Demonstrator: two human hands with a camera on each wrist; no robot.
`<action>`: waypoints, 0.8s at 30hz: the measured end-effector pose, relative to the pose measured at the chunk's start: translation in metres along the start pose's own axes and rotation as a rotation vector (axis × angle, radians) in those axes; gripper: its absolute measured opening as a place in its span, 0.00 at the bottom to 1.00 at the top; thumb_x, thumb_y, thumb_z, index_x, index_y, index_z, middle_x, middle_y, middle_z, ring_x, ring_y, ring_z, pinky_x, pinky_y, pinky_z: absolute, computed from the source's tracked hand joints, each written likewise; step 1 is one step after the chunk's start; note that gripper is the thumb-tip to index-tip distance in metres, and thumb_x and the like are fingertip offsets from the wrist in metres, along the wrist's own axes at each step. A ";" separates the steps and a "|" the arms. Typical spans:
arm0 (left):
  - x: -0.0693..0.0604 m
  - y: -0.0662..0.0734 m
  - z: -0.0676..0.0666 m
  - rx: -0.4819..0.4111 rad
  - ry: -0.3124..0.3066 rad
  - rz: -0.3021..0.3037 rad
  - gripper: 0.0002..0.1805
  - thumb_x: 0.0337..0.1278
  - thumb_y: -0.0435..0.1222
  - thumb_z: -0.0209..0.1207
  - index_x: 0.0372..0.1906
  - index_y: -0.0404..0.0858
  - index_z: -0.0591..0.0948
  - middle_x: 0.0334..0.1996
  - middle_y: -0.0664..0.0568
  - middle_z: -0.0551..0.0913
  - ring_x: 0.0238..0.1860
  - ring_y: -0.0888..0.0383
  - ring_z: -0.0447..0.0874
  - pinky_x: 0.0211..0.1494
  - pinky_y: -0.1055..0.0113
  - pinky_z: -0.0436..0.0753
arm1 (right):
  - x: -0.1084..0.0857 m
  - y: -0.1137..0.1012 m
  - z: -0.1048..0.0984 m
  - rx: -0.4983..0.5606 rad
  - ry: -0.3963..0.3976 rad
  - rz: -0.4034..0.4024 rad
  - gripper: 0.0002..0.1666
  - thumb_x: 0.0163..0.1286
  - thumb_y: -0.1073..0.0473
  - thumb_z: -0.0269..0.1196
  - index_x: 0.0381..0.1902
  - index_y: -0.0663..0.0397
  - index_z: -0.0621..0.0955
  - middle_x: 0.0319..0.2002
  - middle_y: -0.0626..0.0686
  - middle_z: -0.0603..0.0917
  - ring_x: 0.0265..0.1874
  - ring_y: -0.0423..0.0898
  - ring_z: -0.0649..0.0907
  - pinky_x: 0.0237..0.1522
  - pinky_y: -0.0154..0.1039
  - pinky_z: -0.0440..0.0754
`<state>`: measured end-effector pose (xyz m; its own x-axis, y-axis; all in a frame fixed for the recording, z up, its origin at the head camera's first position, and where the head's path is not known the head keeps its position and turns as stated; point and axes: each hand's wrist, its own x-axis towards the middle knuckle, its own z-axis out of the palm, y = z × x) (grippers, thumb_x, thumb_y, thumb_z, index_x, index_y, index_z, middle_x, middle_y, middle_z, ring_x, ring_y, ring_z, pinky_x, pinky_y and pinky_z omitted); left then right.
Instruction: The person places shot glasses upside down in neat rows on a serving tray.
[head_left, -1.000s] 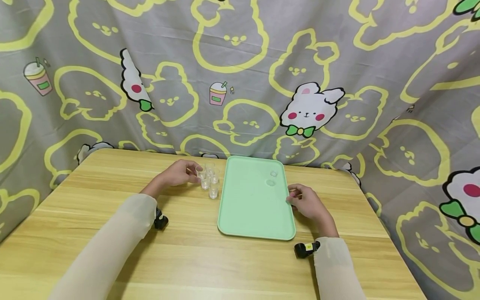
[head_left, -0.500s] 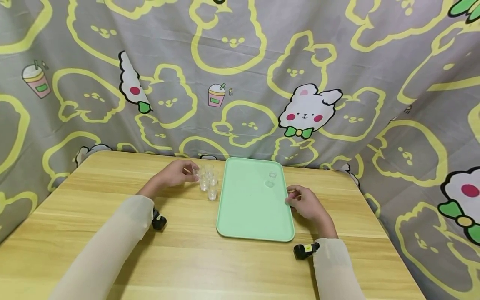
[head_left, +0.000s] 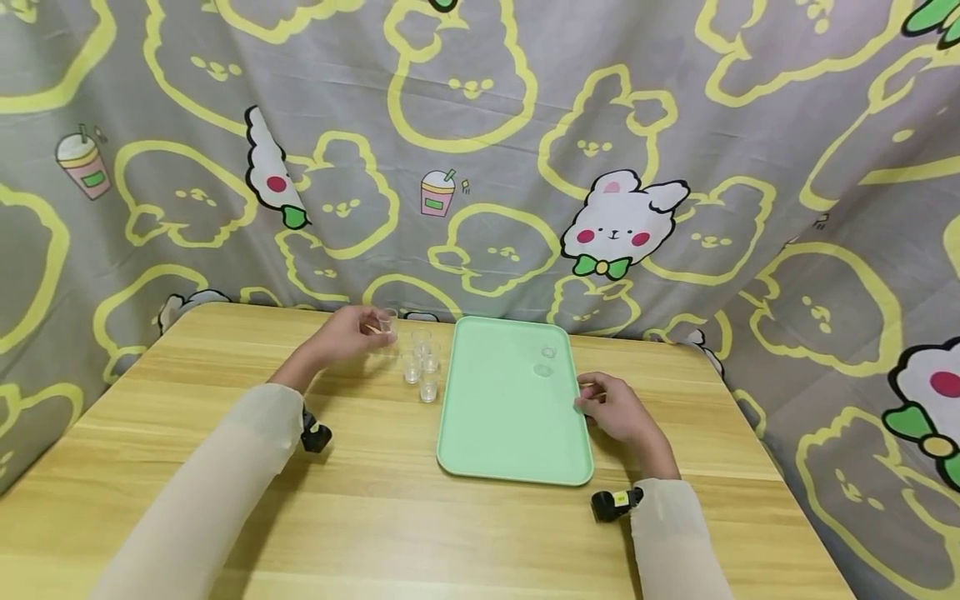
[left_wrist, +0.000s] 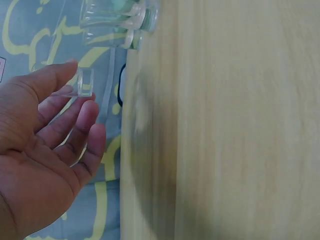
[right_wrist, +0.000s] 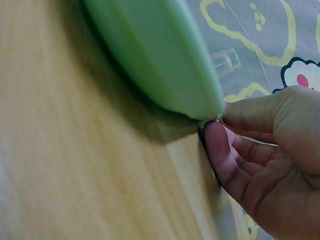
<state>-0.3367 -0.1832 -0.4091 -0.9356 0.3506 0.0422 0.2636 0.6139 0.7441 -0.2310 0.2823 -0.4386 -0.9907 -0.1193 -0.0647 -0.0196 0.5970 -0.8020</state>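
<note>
My left hand [head_left: 345,337] pinches a small clear shot glass [head_left: 387,322] between thumb and fingers, raised off the table. In the left wrist view the same shot glass [left_wrist: 86,82] shows past the thumb tip. Just right of this hand, several more clear glasses [head_left: 428,387] stand close together, beside a light green tray [head_left: 510,417]. On the tray's right part is a clear, faint glass [head_left: 547,354], also seen as a glass [right_wrist: 227,62] beyond the rim in the right wrist view. My right hand [head_left: 615,408] pinches the tray's right edge with thumb and index finger.
A wooden table [head_left: 360,517] carries everything. Right behind it hangs a grey curtain [head_left: 495,183] with yellow cartoon outlines, which also runs along the right side. Black wrist cameras [head_left: 315,435] sit under both sleeves.
My left hand has lifted one glass out of the cluster, up and slightly to the left. The right hand and the tray stay where they were.
</note>
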 end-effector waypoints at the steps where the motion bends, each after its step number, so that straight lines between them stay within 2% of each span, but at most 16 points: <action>1: 0.000 0.001 0.000 -0.001 0.007 -0.002 0.23 0.69 0.44 0.65 0.60 0.35 0.80 0.52 0.42 0.83 0.52 0.45 0.83 0.54 0.50 0.82 | 0.000 0.000 0.000 0.002 0.001 0.000 0.24 0.75 0.68 0.60 0.66 0.68 0.74 0.44 0.60 0.80 0.38 0.50 0.81 0.38 0.43 0.86; 6: 0.004 0.007 -0.002 -0.011 0.042 -0.001 0.19 0.69 0.45 0.65 0.55 0.37 0.81 0.51 0.42 0.84 0.48 0.47 0.83 0.49 0.55 0.83 | 0.000 0.001 0.000 0.006 -0.001 0.002 0.25 0.75 0.67 0.61 0.67 0.68 0.73 0.44 0.60 0.80 0.38 0.50 0.81 0.39 0.43 0.86; 14: 0.011 0.025 -0.003 -0.020 0.105 0.035 0.21 0.68 0.46 0.66 0.57 0.39 0.81 0.50 0.45 0.83 0.47 0.48 0.82 0.49 0.53 0.82 | 0.002 0.003 -0.002 -0.005 0.005 0.002 0.25 0.75 0.67 0.60 0.67 0.68 0.73 0.44 0.60 0.81 0.38 0.50 0.82 0.38 0.42 0.85; 24: 0.020 0.050 0.012 -0.032 0.134 0.074 0.22 0.68 0.44 0.66 0.59 0.36 0.80 0.51 0.43 0.83 0.48 0.48 0.82 0.49 0.54 0.83 | 0.002 0.003 0.000 -0.008 0.003 -0.003 0.24 0.75 0.68 0.60 0.66 0.69 0.73 0.43 0.59 0.81 0.37 0.49 0.81 0.36 0.41 0.85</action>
<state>-0.3400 -0.1374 -0.3790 -0.9375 0.2952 0.1842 0.3270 0.5667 0.7563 -0.2330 0.2839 -0.4405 -0.9910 -0.1192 -0.0605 -0.0239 0.6029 -0.7975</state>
